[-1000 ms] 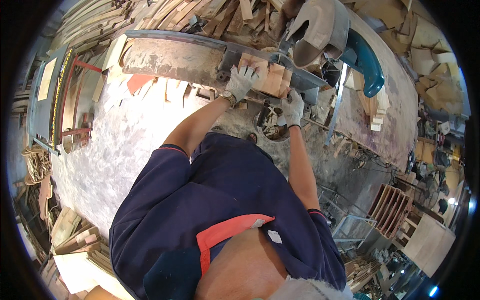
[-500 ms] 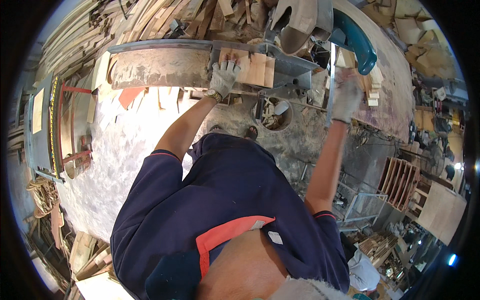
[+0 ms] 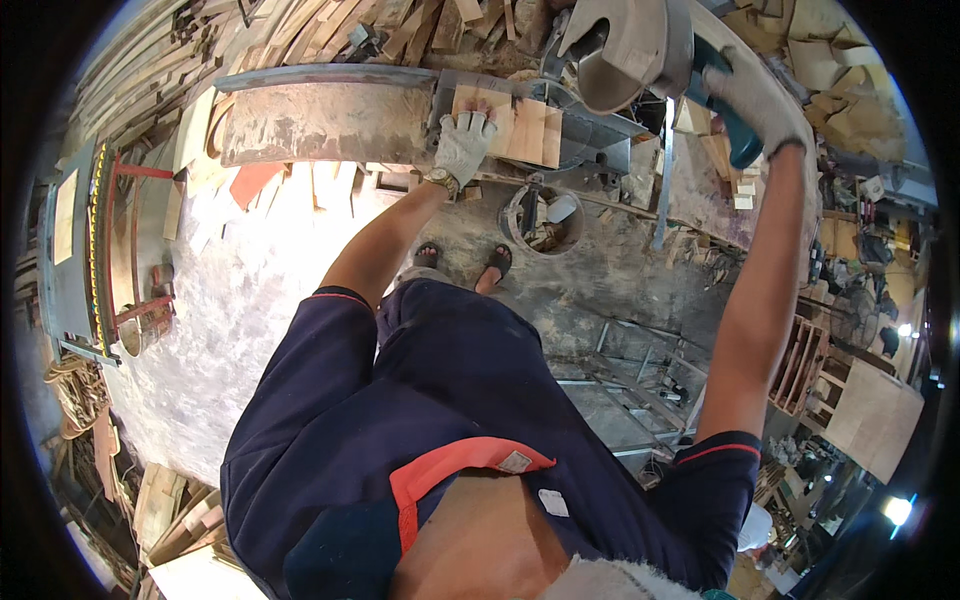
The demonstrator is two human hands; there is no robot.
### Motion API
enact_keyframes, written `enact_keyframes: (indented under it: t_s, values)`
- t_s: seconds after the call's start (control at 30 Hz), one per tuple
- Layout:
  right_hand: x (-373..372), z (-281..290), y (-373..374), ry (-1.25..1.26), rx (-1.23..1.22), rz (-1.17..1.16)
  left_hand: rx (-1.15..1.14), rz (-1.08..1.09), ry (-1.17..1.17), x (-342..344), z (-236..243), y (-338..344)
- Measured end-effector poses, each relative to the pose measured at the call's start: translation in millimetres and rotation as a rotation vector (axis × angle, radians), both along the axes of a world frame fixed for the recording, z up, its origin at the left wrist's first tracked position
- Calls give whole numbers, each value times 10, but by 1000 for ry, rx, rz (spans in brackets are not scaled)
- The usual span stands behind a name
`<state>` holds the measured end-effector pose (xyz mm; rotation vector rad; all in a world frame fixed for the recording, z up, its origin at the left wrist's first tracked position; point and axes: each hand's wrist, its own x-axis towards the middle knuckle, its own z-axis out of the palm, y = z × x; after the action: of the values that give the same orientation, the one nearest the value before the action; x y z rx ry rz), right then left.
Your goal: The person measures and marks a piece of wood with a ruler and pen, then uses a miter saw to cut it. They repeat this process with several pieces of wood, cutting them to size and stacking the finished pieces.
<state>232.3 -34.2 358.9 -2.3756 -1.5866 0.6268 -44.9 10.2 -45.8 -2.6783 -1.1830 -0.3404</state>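
My left hand [image 3: 465,145], in a pale work glove with a watch at the wrist, lies with its fingers spread on a wooden board [image 3: 525,130]. The board rests on the bed of a saw with a metal back fence. My right hand [image 3: 760,95], gloved too, wraps round the teal handle [image 3: 741,140] of the saw's raised head. The grey metal blade guard [image 3: 625,60] hangs to the right of the board and above it. The blade itself is hidden by the guard.
A long worn work surface [image 3: 320,125] stretches left of the saw. Near my sandaled feet stands a round bin [image 3: 543,218] with wood scraps. Stacked lumber [image 3: 330,35] fills the far left. A metal frame [image 3: 640,385] stands on the floor at right.
My right hand has moved right and away from me, from below the teal handle onto it. My left hand stays spread on the board.
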Motion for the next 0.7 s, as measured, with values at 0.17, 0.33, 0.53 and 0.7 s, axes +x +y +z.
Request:
enact_keyframes:
  t_s: [0.17,0.33,0.53,0.7]
  values:
    - [-249,-869,-719,211,129,-279,37,-13,-48,-4,33,-18]
    - [-509,-1837,-1169,-4,210,-386,40,-12,-68,-14,47,-33]
    - [-442,-2269,-1288,71,228,-441,16,-16,-78,-18,72,-20]
    - [-442,-2493,-1333,16,380,-422,-187,-15,57,20,111,-35]
